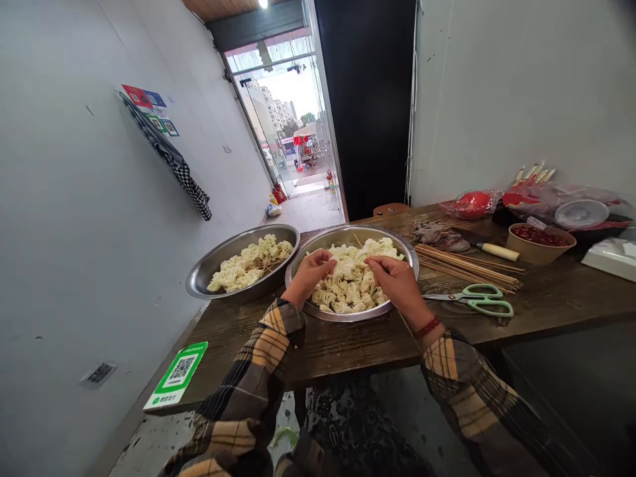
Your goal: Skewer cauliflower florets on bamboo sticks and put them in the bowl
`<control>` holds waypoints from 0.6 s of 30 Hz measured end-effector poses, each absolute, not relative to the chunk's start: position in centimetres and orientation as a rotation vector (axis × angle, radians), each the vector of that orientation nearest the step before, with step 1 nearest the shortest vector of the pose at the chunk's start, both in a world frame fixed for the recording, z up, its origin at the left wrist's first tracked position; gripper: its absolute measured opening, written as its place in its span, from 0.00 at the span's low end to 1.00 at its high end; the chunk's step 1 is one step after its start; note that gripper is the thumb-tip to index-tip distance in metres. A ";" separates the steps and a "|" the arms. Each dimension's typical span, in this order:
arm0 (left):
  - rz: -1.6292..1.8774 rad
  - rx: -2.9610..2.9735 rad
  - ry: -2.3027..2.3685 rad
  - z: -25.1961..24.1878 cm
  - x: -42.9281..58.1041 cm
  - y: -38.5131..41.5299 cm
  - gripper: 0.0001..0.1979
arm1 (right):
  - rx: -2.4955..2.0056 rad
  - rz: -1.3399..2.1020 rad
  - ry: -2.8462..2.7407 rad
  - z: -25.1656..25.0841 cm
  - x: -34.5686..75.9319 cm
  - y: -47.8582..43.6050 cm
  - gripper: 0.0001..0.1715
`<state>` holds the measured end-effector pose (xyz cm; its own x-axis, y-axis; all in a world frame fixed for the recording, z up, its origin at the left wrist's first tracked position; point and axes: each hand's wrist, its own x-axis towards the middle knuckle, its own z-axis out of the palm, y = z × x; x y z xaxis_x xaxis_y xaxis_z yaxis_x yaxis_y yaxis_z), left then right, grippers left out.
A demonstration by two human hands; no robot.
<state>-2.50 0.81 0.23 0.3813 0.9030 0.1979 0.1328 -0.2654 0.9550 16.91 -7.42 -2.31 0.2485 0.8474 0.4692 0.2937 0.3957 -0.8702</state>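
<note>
Both my hands are over a steel basin (pixel 412 262) filled with cauliflower florets (pixel 342 295). My left hand (pixel 314 273) is at the basin's left side, thumb and fingers pinched together. White florets lie right behind its fingertips, so whatever it grips cannot be made out. My right hand (pixel 397 281), with a red cord at the wrist, pinches a thin bamboo skewer (pixel 358 240). The skewer slants through its fingers, one end rising over the florets and the other showing below the palm. A second steel basin (pixel 199 281) on the left holds more cauliflower with several skewers.
Right of the basin lie green-handled scissors (pixel 484 299), a bundle of skewers (pixel 462 265) and a knife (pixel 499 251). Further right stand a paper bowl of red pieces (pixel 541 244) and plastic-wrapped goods (pixel 561 199). A green QR card (pixel 179 372) lies at the wooden table's (pixel 342 351) left corner.
</note>
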 end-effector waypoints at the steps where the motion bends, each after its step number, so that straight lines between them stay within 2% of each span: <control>1: 1.025 1.615 0.916 0.4 -2.6 0.6 0.16 | -1.140 0.559 -1.292 -2.4 16.9 -7.3 0.22; 9: 1.251 1.380 0.901 0.5 -2.1 -0.3 0.18 | -1.109 0.682 -1.322 -2.3 16.9 -7.6 0.24; 14: 1.195 1.219 0.815 0.5 -2.3 -0.6 0.17 | -1.133 0.639 -1.552 -1.6 16.6 -8.1 0.21; 18: 1.156 1.246 0.802 0.6 -2.4 -1.0 0.21 | -1.177 0.544 -1.690 -1.5 16.4 -7.9 0.19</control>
<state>-2.37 -0.99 0.63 0.2695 0.9549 0.1250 -0.2174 -0.0661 0.9738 16.40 -7.88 -1.52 -0.0633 0.8873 0.4568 0.4544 0.4332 -0.7784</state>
